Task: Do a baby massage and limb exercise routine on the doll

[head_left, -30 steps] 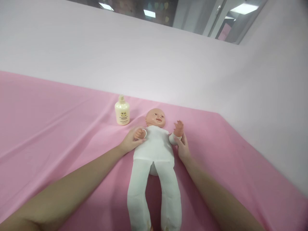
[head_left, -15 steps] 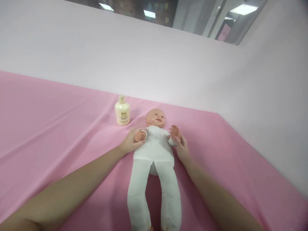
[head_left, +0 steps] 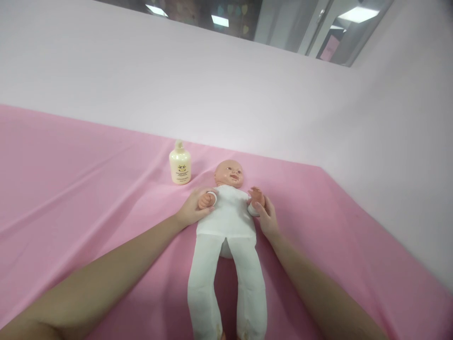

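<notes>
A baby doll [head_left: 226, 212] with a white cloth body lies on its back, its head toward the wall and its legs toward me. My left hand [head_left: 191, 208] is wrapped round the doll's arm on the left, close to its small fist. On the other side, my right hand [head_left: 268, 218] grips the opposite arm by the wrist, thumb across the white cuff. Both doll arms are bent up beside its chest. Some of my fingers are hidden behind the doll's arms. The doll's feet are partly cut off at the bottom edge.
A pale yellow pump bottle [head_left: 180, 165] stands upright to the left of the doll's head. Pink cloth [head_left: 88, 189] with several folds covers the table. Behind it rises a white wall [head_left: 177, 85], with a window [head_left: 276, 23] along the top.
The doll's hand on the right has tilted slightly lower together with my right hand. My left hand and the bottle stay in place.
</notes>
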### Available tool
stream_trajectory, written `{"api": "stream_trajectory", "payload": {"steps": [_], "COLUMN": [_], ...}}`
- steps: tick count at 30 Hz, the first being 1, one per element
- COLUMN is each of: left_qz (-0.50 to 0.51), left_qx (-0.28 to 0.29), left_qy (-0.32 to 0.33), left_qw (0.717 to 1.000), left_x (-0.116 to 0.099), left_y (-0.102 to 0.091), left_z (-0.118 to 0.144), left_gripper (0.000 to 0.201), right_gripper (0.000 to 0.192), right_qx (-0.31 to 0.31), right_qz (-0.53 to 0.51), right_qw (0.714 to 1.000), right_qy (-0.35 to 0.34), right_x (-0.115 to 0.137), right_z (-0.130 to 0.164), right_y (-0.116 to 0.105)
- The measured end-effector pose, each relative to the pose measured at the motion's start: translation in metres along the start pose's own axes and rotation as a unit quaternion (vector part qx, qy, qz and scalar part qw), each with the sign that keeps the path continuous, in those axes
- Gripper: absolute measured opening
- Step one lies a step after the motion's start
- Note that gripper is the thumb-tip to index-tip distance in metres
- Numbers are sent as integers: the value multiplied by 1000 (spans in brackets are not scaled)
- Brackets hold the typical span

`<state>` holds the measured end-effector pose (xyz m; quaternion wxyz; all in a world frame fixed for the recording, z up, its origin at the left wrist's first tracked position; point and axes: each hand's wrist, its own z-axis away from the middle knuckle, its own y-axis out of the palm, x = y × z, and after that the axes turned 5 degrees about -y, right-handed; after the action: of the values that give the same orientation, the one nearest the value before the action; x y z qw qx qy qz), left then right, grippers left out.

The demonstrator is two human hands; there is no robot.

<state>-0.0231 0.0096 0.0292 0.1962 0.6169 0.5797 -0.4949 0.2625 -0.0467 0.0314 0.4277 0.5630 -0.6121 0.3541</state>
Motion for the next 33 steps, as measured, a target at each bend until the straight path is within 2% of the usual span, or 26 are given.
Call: {"api": "stream_trajectory", "payload": {"steps": [6, 14, 33], "left_qz": [-42, -87, -99], "left_qx": [16, 8, 8], "left_qy": [10, 16, 22], "left_qw": [999, 996, 995], "left_x": [0, -7, -2], "left_y": [0, 2, 3], "left_z": [-1, -1, -1], "left_gripper": [39, 34, 34], "right_gripper": [34, 44, 36], "right_qx": [-17, 13, 28], "right_qz": [17, 2, 23], "right_qw": [999, 999, 999], "right_qy": [-22, -46, -20], "right_x": [-9, -17, -12], "right_z": [-1, -4, -2], "right_y": [-4, -8, -7]}}
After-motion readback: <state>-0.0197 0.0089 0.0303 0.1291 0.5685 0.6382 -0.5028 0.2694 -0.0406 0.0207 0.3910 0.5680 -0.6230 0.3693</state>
